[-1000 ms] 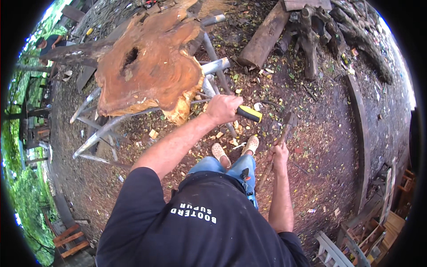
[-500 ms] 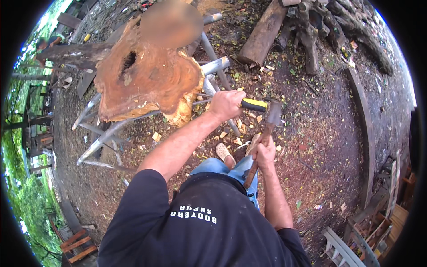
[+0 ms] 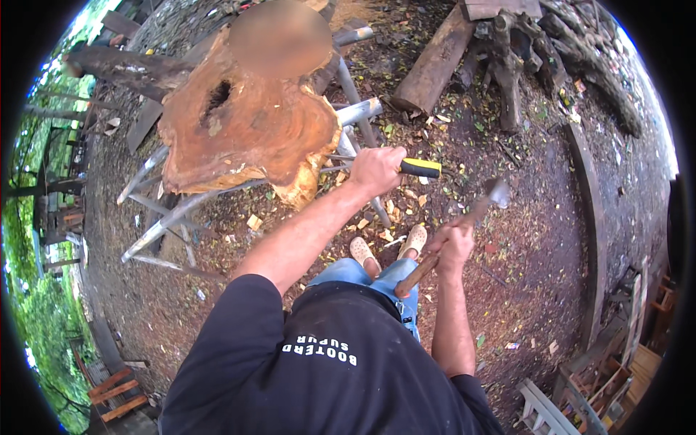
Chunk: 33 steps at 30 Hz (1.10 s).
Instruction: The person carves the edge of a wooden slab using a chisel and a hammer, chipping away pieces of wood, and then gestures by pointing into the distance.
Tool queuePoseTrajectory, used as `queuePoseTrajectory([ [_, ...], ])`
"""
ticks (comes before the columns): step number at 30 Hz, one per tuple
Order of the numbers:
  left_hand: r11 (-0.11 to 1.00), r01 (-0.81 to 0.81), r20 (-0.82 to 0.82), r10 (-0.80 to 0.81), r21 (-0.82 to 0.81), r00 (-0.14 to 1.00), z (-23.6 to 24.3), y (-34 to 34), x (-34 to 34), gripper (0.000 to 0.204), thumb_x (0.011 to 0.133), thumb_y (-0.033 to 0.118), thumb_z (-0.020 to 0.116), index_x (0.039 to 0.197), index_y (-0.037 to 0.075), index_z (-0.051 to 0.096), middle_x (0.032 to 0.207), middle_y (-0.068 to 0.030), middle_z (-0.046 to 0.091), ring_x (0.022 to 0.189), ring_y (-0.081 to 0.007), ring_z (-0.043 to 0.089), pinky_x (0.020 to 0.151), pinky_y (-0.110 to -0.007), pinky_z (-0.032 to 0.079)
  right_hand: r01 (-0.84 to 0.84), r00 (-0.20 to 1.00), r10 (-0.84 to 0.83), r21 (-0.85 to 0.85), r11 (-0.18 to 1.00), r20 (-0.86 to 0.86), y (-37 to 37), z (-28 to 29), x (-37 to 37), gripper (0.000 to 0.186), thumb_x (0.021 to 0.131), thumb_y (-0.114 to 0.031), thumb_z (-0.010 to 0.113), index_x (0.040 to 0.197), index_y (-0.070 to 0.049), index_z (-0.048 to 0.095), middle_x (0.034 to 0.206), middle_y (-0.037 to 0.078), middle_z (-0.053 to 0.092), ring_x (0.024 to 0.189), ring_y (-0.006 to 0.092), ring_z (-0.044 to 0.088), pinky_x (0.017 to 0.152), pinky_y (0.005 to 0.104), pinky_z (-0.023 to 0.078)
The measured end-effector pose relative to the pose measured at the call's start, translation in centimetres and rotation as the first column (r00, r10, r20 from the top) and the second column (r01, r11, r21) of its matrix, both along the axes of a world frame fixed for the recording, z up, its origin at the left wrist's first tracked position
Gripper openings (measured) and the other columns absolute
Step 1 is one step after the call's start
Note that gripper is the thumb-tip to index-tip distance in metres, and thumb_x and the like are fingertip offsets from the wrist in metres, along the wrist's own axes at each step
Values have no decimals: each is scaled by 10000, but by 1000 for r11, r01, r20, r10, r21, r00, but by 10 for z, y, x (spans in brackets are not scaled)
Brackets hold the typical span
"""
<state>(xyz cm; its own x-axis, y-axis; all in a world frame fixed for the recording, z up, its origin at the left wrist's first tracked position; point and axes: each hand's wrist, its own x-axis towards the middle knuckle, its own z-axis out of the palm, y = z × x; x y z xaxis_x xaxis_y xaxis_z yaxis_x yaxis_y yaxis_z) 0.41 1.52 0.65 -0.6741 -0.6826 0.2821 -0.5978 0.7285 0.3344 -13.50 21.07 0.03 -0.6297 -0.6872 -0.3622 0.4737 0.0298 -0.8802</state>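
Note:
My left hand (image 3: pixel 375 168) is closed on a yellow-and-black handled hand tool (image 3: pixel 420 167), held just right of the slab's jagged front edge; its working end is unclear. My right hand (image 3: pixel 454 245) grips the wooden handle of a hatchet-like tool (image 3: pixel 416 277), whose blurred metal head (image 3: pixel 497 194) points away from me to the right. A large reddish cross-cut wood slab (image 3: pixel 261 130) with a dark hollow lies on a metal-tube frame (image 3: pixel 168 226). Its far part is covered by a blurred patch. Below my hands are my sandalled feet (image 3: pixel 411 241) among wood chips.
A log (image 3: pixel 429 61) and gnarled roots (image 3: pixel 507 54) lie at top right. A long plank (image 3: pixel 587 196) runs along the right. Wooden pieces and a pale ladder-like item (image 3: pixel 544 409) are at lower right. A dark trunk (image 3: pixel 127 71) reaches left from the slab; greenery borders the left.
The hatchet-like tool swung left toward the yellow-handled one half a second ago and is now farther right, its head away from it. My left hand has shifted slightly right.

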Motion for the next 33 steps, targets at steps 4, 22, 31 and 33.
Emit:
queuePoseTrajectory([
  [4,999,-20,7,20,38,1000,-5,-1,-6,170,730,168,681,788,119,530,692,-82,637,640,-307,665,557,-450,531,-62,995,55,-79,995,-82,-6,-11,10,118,813,-9,471,925,-45,469,605,35,504,384,132,462,365,269,407],
  [22,990,-133,4,133,51,991,2,-12,-4,216,715,191,717,839,107,562,710,-98,655,661,-326,674,595,-469,540,-258,959,275,191,947,-66,-24,3,-14,151,792,-24,486,941,-50,493,643,38,534,409,109,478,364,254,407],
  [31,919,-346,85,336,187,938,8,-25,-6,227,788,318,718,841,121,619,789,-110,709,718,-306,696,651,-448,547,-520,816,564,268,811,-123,-29,-5,-3,135,814,-35,476,947,-55,487,629,38,550,429,111,502,378,265,440],
  [33,921,-343,79,334,186,939,4,-22,-1,215,797,309,729,839,128,620,753,-100,700,679,-286,696,626,-439,547,-603,762,642,269,751,-85,-29,-3,-4,156,811,-30,479,965,-56,490,632,33,551,425,109,500,369,262,433],
])
